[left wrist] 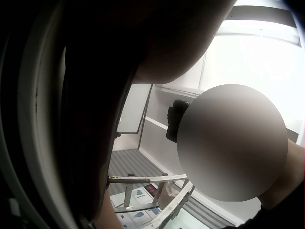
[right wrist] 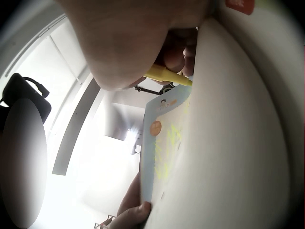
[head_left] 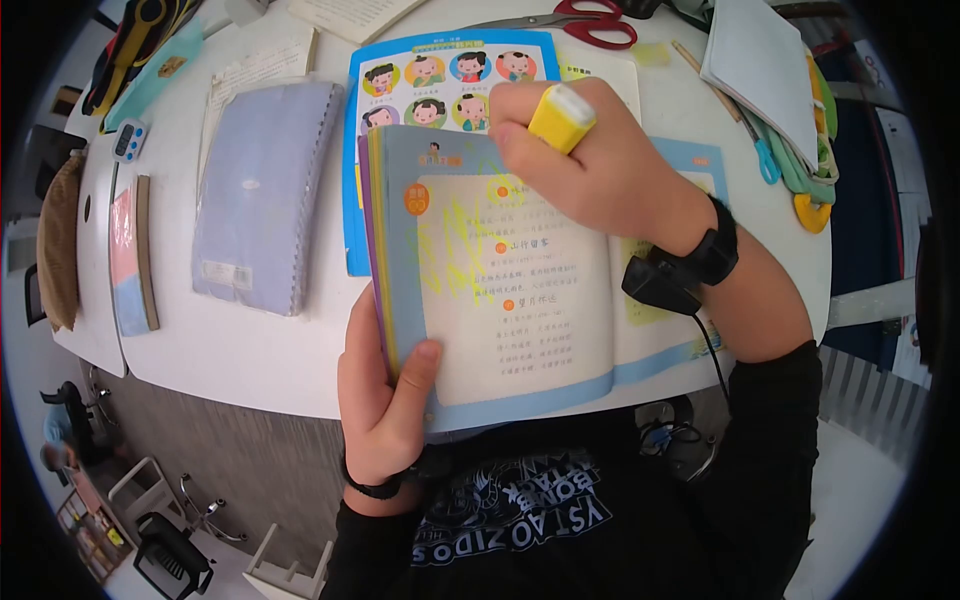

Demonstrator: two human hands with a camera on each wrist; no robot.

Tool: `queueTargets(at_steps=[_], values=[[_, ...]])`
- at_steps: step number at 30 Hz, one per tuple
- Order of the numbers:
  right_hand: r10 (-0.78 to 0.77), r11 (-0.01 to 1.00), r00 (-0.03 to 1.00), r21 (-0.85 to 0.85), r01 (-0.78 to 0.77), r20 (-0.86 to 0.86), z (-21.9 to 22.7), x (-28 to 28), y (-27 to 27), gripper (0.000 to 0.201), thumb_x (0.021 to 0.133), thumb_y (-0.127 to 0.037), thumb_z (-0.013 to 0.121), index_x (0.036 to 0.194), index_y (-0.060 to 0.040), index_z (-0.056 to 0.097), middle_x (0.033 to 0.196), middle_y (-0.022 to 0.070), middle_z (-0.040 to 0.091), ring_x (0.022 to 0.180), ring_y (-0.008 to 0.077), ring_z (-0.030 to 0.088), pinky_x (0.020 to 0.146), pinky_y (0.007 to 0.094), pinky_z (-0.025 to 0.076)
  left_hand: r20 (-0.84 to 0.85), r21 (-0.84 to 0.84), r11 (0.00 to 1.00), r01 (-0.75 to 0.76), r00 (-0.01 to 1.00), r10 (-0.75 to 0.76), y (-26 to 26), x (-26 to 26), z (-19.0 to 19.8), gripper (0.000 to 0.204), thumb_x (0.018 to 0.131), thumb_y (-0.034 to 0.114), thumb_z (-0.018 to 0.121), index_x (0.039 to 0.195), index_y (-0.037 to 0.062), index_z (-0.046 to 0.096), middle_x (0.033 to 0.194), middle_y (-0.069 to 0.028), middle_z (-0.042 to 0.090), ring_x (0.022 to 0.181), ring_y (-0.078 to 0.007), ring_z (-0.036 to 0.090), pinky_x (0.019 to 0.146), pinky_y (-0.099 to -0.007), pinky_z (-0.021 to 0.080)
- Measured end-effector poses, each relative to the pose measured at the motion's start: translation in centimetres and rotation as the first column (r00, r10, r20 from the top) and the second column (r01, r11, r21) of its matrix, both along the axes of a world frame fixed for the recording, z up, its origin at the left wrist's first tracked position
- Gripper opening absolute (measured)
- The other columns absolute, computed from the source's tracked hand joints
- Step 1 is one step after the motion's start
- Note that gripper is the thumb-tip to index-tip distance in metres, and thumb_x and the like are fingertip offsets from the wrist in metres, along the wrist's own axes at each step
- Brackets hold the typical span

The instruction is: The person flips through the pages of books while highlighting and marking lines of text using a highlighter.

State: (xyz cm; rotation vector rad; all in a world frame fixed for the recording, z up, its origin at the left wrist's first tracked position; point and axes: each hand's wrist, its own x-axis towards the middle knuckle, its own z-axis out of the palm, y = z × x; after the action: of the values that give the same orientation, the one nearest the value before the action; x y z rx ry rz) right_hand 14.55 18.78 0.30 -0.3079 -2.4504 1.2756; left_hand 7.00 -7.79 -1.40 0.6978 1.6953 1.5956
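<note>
An open book [head_left: 555, 345] with blue page borders and printed Chinese text lies tilted at the table's front edge. My left hand [head_left: 385, 400] holds its lower left side, thumb on the page and the other fingers mostly hidden behind. My right hand [head_left: 610, 175] grips a yellow highlighter [head_left: 562, 118] over the upper part of the book. In the right wrist view the highlighter's tapered yellow end [right wrist: 167, 75] points at the page. Yellow scribbles [head_left: 455, 265] run down the left page beside the text. The left wrist view shows mostly dark shapes and the room.
Under the book lies a blue book [head_left: 400, 55] with cartoon children. To the left are a pale purple notebook [head_left: 265, 200], a small timer [head_left: 129, 140] and a pink-and-blue book [head_left: 135, 255]. Red-handled scissors [head_left: 595, 25] lie at the back; papers [head_left: 755, 75] are stacked at the right.
</note>
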Motion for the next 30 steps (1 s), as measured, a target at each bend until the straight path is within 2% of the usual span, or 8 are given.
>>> queueTargets(at_steps=[3, 6, 8, 15, 19, 23, 27, 30], values=[[0.005, 0.996, 0.979, 0.085, -0.023, 0.204, 0.5, 0.0, 0.4, 0.020, 0.101, -0.012, 0.052, 0.085, -0.0012, 0.053, 0.069, 0.0026, 0.050, 0.065, 0.0139, 0.046, 0.065, 0.0292, 0.044, 0.034, -0.022, 1.000, -0.020, 0.999, 0.021, -0.1, 0.1, 0.1, 0.063, 0.097, 0.003, 0.061, 0.155, -0.0103, 0.038, 0.146, -0.0180, 0.057, 0.134, -0.0241, 0.053, 0.115, -0.0349, 0.037], [0.007, 1.000, 1.000, 0.005, -0.007, 0.007, 0.4, 0.1, 1.1, 0.023, 0.103, -0.016, 0.051, 0.086, -0.0022, 0.057, 0.073, 0.0031, 0.056, 0.066, 0.0127, 0.050, 0.064, 0.0271, 0.046, 0.003, 0.043, 0.999, -0.002, 1.000, 0.002, 0.0, 0.1, 0.0, 0.057, 0.101, 0.004, 0.056, 0.154, -0.0096, 0.039, 0.140, -0.0194, 0.062, 0.130, -0.0225, 0.057, 0.112, -0.0354, 0.041], [0.023, 0.955, 0.997, -0.292, -0.044, -0.076, 2.4, 1.0, 2.2, 0.022, 0.102, -0.022, 0.061, 0.094, -0.0032, 0.067, 0.082, 0.0025, 0.066, 0.073, 0.0066, 0.057, 0.065, 0.0258, 0.047, 0.013, 0.053, 0.999, 0.013, 1.000, -0.013, 0.1, -0.1, 0.2, 0.057, 0.101, 0.004, 0.056, 0.154, -0.0092, 0.040, 0.139, -0.0192, 0.064, 0.128, -0.0222, 0.059, 0.110, -0.0348, 0.042], [-0.001, 1.000, 1.000, -0.005, 0.001, 0.024, 1.8, 4.8, 2.3, 0.016, 0.101, -0.022, 0.067, 0.106, -0.0067, 0.065, 0.093, 0.0005, 0.067, 0.078, 0.0047, 0.060, 0.068, 0.0211, 0.049, -0.013, 0.022, 0.999, 0.027, 1.000, -0.026, -0.2, -0.4, 0.1, 0.057, 0.101, 0.005, 0.058, 0.154, -0.0085, 0.043, 0.133, -0.0188, 0.069, 0.123, -0.0216, 0.063, 0.106, -0.0335, 0.046], [-0.032, 0.983, 0.991, -0.176, 0.055, 0.131, 0.8, 5.7, 1.5, 0.014, 0.098, -0.016, 0.069, 0.106, -0.0053, 0.065, 0.089, 0.0011, 0.068, 0.078, 0.0073, 0.060, 0.070, 0.0256, 0.049, 0.049, 0.032, 0.999, 0.004, 0.999, -0.006, 0.0, 0.0, 0.3, 0.057, 0.100, 0.005, 0.057, 0.154, -0.0087, 0.043, 0.132, -0.0185, 0.070, 0.123, -0.0218, 0.063, 0.106, -0.0336, 0.046], [0.030, 0.999, 0.999, 0.045, -0.029, -0.028, -0.1, 5.1, 1.1, 0.009, 0.094, -0.011, 0.068, 0.095, -0.0035, 0.063, 0.084, 0.0050, 0.065, 0.074, 0.0161, 0.060, 0.068, 0.0309, 0.048, 0.024, 0.007, 1.000, -0.001, 1.000, 0.001, -0.2, 0.1, 0.3, 0.054, 0.100, 0.003, 0.056, 0.152, -0.0098, 0.044, 0.131, -0.0187, 0.070, 0.122, -0.0220, 0.063, 0.107, -0.0343, 0.045], [-0.125, 0.990, 0.991, -0.071, 0.121, -0.052, -0.4, 5.1, 1.3, 0.008, 0.090, -0.009, 0.068, 0.090, -0.0043, 0.061, 0.080, 0.0057, 0.063, 0.072, 0.0203, 0.058, 0.068, 0.0323, 0.048, 0.011, 0.006, 1.000, -0.020, 1.000, 0.020, -0.3, 0.1, 0.2, 0.054, 0.100, 0.003, 0.056, 0.150, -0.0109, 0.045, 0.130, -0.0195, 0.069, 0.121, -0.0225, 0.063, 0.107, -0.0350, 0.045], [0.056, 0.997, 0.997, 0.058, -0.053, -0.061, -0.8, 5.4, 2.1, 0.006, 0.085, -0.007, 0.068, 0.085, -0.0056, 0.062, 0.077, 0.0053, 0.062, 0.071, 0.0223, 0.058, 0.068, 0.0334, 0.048, -0.022, -0.017, 1.000, -0.018, 1.000, 0.018, -0.3, 0.1, 0.3, 0.054, 0.100, 0.004, 0.057, 0.150, -0.0112, 0.045, 0.129, -0.0191, 0.069, 0.120, -0.0226, 0.063, 0.105, -0.0347, 0.045]])
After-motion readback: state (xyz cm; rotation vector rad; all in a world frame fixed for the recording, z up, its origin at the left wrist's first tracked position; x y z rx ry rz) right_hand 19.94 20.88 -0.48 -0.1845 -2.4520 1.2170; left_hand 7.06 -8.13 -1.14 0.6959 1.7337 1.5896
